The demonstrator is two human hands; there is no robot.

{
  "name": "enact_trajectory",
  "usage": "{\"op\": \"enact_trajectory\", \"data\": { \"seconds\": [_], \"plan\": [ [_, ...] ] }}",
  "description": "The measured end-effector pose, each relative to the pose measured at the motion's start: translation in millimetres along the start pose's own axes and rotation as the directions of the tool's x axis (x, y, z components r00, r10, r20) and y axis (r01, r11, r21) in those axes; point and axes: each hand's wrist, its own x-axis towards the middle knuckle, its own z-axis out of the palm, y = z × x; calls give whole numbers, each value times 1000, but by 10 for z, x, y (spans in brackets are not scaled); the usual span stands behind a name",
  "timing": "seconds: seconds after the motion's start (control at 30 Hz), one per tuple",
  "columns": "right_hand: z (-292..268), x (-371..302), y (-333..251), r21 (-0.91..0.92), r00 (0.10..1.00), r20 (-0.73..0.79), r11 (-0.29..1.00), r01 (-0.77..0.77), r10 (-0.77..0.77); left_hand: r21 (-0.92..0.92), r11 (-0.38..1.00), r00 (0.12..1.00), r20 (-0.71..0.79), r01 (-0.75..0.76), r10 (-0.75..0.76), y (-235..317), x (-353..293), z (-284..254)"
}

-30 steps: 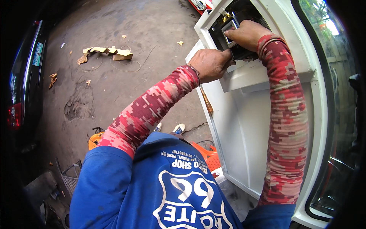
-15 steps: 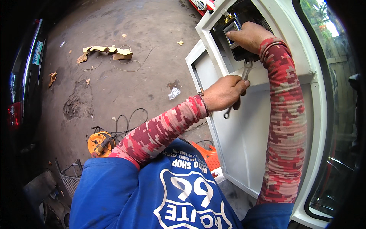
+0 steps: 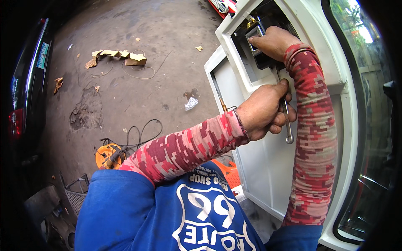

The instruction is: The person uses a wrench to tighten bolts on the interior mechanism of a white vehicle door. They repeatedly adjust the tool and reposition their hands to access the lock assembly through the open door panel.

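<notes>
1. Clasping a steel wrench (image 3: 286,117), the left grip (image 3: 266,109) is closed beneath the black housing (image 3: 263,61).
2. The right grip (image 3: 277,42) holds that housing in the opening (image 3: 239,38) of the white panel (image 3: 310,25), thumb on its front.

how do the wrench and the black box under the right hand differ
The wrench is silvery and slender; the black box is dark and blocky, with a pale metal frame. The wrench is gripped in the left hand; the black box sits in the opening of the white panel. Both have a hand on them: the right hand covers part of the box.
</notes>
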Motion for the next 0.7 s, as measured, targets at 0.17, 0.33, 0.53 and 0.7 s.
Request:
{"op": "enact_trajectory", "data": {
  "seconds": [0.17,0.33,0.53,0.7],
  "plan": [
    [-43,-7,-11,5,996,71,998,-58,58,6,1000,998,-59,6,-6,53,29,36],
    [-8,15,22,1,1000,3,1000,-1,1,250,968,997,-78,26,-7,48,108,-153],
    [3,38,60,8,1000,-2,1000,4,-4,955,-296,762,201,-13,615,227,205,-836],
    [15,55,59,23,1000,-18,1000,5,-4,948,-317,818,211,-37,535,290,253,-1029]
  ]
}}
